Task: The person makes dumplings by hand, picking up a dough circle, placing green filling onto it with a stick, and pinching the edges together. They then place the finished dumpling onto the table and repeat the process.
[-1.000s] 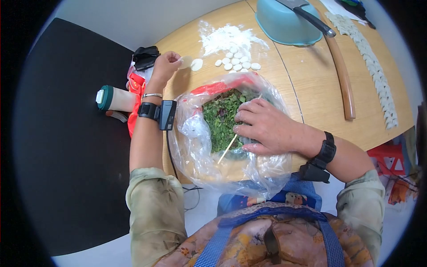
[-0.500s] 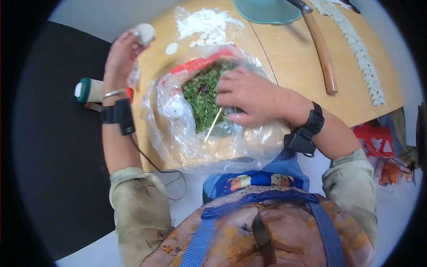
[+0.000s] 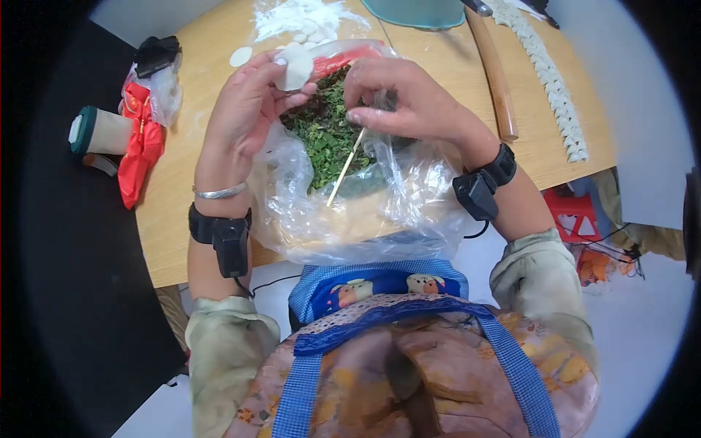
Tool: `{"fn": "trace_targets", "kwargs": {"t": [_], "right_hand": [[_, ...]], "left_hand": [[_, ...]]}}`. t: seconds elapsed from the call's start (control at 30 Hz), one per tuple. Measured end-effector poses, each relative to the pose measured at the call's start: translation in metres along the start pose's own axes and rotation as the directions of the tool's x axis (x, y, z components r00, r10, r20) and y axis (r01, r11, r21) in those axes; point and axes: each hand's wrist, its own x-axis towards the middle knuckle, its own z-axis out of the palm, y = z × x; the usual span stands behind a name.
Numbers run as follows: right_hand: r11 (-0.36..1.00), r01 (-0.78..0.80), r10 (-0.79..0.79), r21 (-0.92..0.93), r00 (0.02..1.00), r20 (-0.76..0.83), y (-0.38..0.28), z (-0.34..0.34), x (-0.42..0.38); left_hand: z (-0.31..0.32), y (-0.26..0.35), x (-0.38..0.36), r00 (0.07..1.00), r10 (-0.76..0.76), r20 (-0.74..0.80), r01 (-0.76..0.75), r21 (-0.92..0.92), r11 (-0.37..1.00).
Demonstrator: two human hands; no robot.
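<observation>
My left hand (image 3: 248, 102) holds a thin round dough wrapper (image 3: 296, 67) between thumb and fingers, over the left rim of a clear plastic bag (image 3: 292, 233). Chopped green filling (image 3: 325, 142) lies in the open bag. Above the filling's right side is my right hand (image 3: 398, 98), its fingers closed round the upper end of a pale stick (image 3: 346, 168). The stick slants down across the filling toward me. Its upper end is hidden by the fingers.
White flour with several dough rounds (image 3: 303, 20) lies behind the bag. A wooden-handled tool (image 3: 496, 80) and a long row of folded dumplings (image 3: 544, 69) are to the right. A green-lidded container (image 3: 102, 131) and red packaging (image 3: 140, 146) are at the left.
My left hand has moved right and toward me with the wrapper, from beyond the bag to over its rim. The camera view has shifted, showing more of the table's left side.
</observation>
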Motion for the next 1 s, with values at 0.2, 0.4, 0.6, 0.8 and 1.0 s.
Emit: {"fn": "trace_targets", "kwargs": {"t": [0.2,0.4,0.6,0.8,1.0], "right_hand": [[0.997,-0.073,0.070,-0.017,0.991,-0.114,-0.005,0.015,0.025],[0.975,-0.077,0.086,-0.207,0.996,0.035,-0.008,0.025,0.032],[0.945,-0.057,0.041,-0.322,0.998,-0.057,-0.002,0.029,0.023],[0.968,-0.230,0.222,-0.105,0.972,-0.075,0.000,0.021,0.018],[0.904,-0.296,0.343,0.309,0.933,-0.108,0.005,0.014,0.018]], "left_hand": [[-0.020,-0.015,0.002,0.997,-0.047,-0.058,0.050,0.051,0.997],[-0.020,-0.022,-0.006,0.993,-0.022,-0.116,0.015,-0.065,0.998],[0.005,-0.025,-0.020,0.987,0.004,-0.160,-0.042,-0.235,0.971],[-0.001,-0.026,-0.025,0.995,0.020,-0.097,-0.046,-0.268,0.962],[0.004,-0.023,-0.029,0.997,-0.013,-0.070,-0.006,-0.273,0.962]]}}
